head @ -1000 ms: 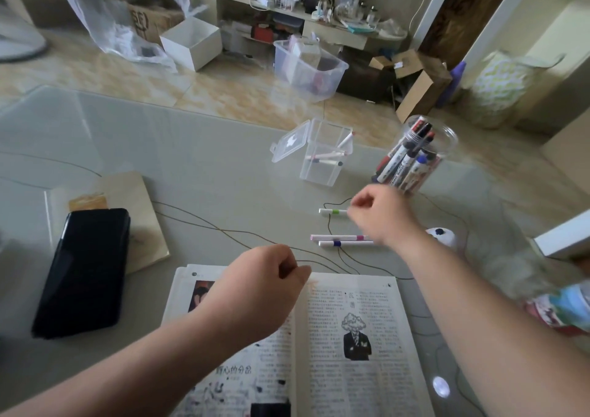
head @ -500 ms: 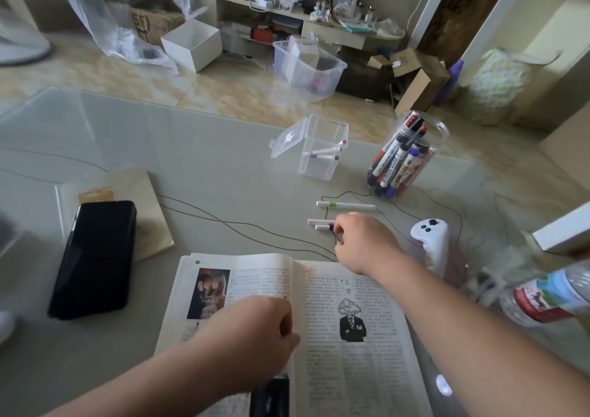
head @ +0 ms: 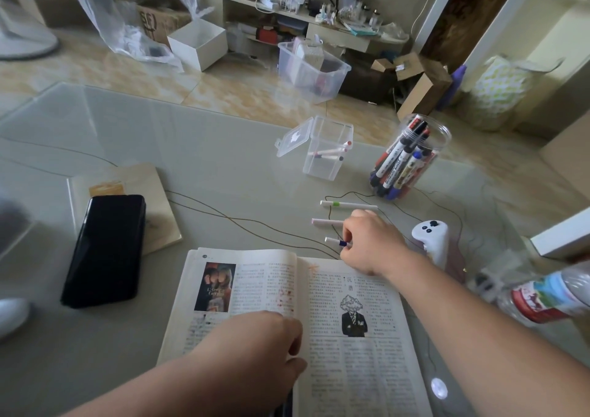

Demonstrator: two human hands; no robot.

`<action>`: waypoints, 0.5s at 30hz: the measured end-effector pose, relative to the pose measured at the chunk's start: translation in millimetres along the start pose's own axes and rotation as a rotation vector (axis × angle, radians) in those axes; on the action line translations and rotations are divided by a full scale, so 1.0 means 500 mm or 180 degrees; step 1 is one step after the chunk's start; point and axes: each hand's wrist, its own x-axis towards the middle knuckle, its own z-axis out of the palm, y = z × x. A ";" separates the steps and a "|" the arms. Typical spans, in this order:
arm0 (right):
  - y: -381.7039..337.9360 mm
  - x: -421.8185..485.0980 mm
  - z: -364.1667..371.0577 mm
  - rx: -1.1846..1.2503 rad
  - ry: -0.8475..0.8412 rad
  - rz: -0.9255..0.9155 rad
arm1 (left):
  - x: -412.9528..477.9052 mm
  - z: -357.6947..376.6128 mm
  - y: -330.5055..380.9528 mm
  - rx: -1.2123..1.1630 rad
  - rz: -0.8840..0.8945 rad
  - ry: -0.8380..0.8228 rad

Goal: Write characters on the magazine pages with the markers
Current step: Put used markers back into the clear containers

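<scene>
Broadly, the glass worktop (head: 223, 177) carries the open magazine (head: 360, 372) at its near edge. The left grip (head: 255, 343) rests on the left page by the gutter, curled and holding nothing. Just beyond the right page, the right grip (head: 370, 244) pinches a blue-banded marker (head: 333, 241), near a pink-tipped marker (head: 327, 222) and a green-banded marker (head: 348, 205).
</scene>
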 end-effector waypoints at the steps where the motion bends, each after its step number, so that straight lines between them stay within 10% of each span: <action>1: 0.003 -0.013 -0.006 0.0071 0.0177 -0.0095 | -0.001 -0.001 -0.001 0.0018 -0.0007 0.0041; 6: -0.032 -0.164 -0.054 0.0720 0.1204 -0.0660 | -0.005 -0.001 0.000 -0.0114 -0.0026 0.0141; 11: -0.069 -0.311 -0.067 0.1505 -0.0858 -0.0193 | -0.006 0.001 0.014 -0.0273 0.0298 0.0460; 15: -0.085 -0.326 -0.063 0.1818 -0.1033 -0.0199 | 0.010 0.014 0.046 -0.0069 0.0709 0.0203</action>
